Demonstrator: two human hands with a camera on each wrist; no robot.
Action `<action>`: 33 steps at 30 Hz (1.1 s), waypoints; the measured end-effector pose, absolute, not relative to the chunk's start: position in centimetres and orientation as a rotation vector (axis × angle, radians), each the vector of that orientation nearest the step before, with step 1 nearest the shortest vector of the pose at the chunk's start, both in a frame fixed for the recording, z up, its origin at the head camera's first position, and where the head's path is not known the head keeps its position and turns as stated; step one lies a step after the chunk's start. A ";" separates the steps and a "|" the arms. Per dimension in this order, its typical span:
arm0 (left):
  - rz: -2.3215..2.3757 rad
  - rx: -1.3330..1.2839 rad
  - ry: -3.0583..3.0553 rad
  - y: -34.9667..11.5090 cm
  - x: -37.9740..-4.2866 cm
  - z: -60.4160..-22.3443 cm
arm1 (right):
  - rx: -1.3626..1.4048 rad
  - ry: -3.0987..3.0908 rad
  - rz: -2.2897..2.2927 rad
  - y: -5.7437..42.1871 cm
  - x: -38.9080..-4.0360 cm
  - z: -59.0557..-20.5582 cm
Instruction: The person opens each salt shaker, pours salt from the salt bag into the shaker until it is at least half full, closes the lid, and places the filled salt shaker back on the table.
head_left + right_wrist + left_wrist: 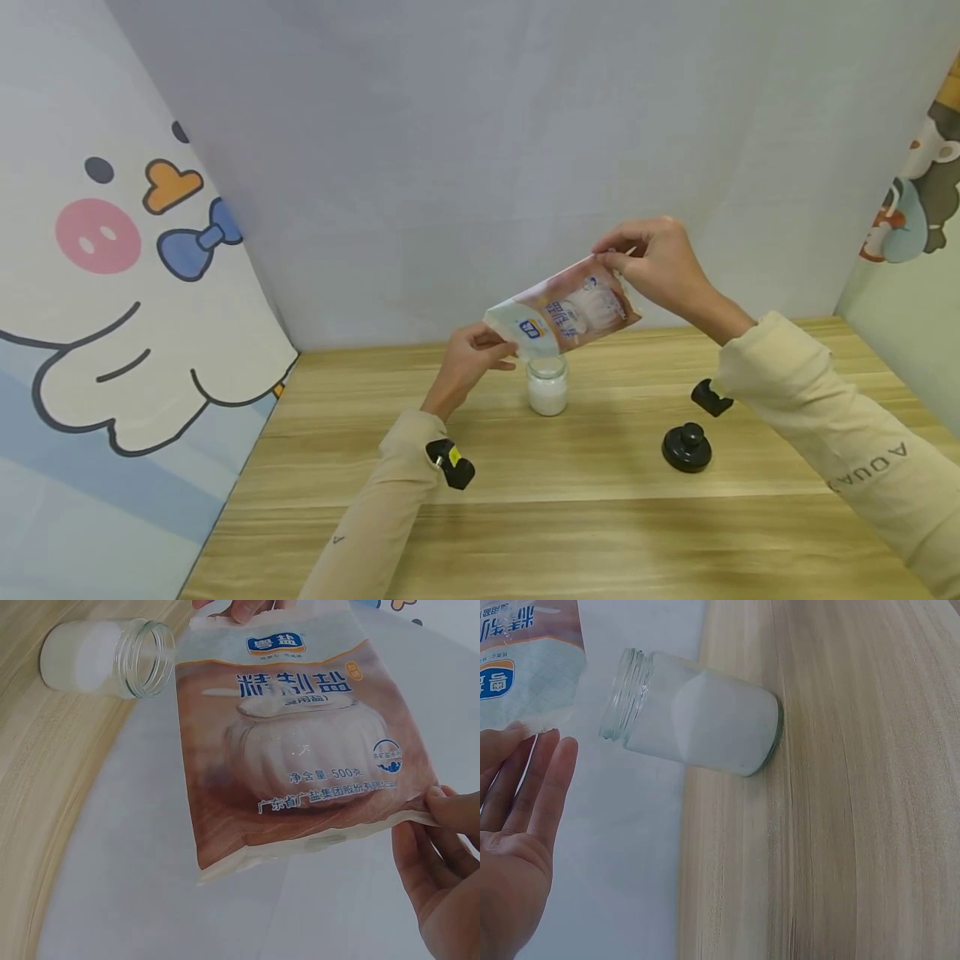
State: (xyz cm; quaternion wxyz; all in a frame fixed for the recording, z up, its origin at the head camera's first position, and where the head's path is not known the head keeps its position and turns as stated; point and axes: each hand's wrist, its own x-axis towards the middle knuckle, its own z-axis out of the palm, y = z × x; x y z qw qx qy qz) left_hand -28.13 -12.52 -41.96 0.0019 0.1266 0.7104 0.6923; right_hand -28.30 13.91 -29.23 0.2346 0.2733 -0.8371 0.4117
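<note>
A brown and white salt bag [573, 310] is held tilted in the air, its logo end lower and to the left. My left hand [465, 367] pinches the bag's edge at that logo end between thumb and fingers. At the opposite, higher end my right hand [663, 260] pinches a corner of the bag. Just below the logo end stands an upright glass jar [547, 392] without a lid. White grains [731, 724] fill much of the jar, with a sloping surface in the left wrist view. In the right wrist view the bag [300, 750] shows its printed front.
On the wooden table [555, 533], a round black lid with a knob [687, 447] lies right of the jar. Black camera mounts [452, 464] sit at both wrists. A pale curtain [450, 167] hangs behind the table, with cartoon-printed panels [97, 333] at the sides.
</note>
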 end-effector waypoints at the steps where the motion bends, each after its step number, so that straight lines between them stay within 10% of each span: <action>1: 2.173 0.400 2.229 -12.5 -28.1 -41.9 | 0.752 -2.296 1.131 13.9 -28.3 -29.2; 33: 2.176 0.399 2.209 -12.4 -28.2 -42.2 | 0.767 -2.279 1.132 14.1 -28.5 -29.4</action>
